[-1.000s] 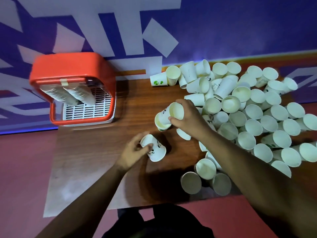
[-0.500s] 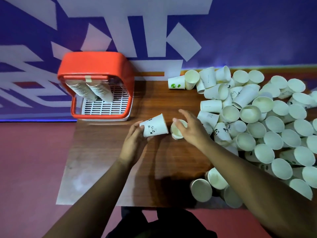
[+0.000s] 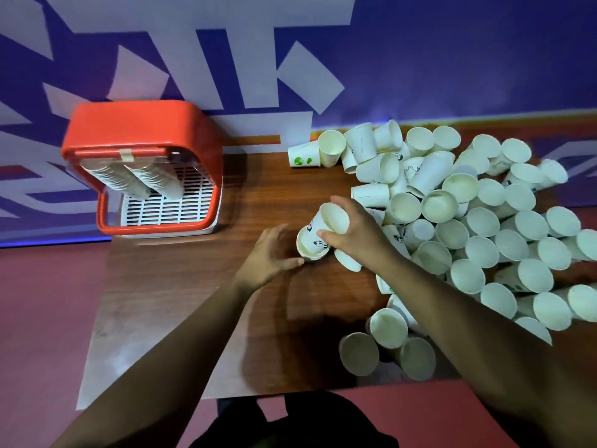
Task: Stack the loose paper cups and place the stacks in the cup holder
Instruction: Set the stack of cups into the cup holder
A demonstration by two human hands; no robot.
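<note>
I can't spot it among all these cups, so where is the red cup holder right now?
In the head view, the red cup holder stands at the table's far left corner against the wall, left of both hands, with two cup stacks already inside.

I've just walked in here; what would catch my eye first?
A sprawling heap of loose white paper cups covers the right half of the brown wooden table. At the far left stands a red plastic cup holder with two stacks hanging inside. In the middle, the right hand grips nested panda-print cups.

table point(image 3: 181, 286): glossy wood | cups point(image 3: 484, 221): matt paper | holder point(image 3: 135, 124): plastic
</note>
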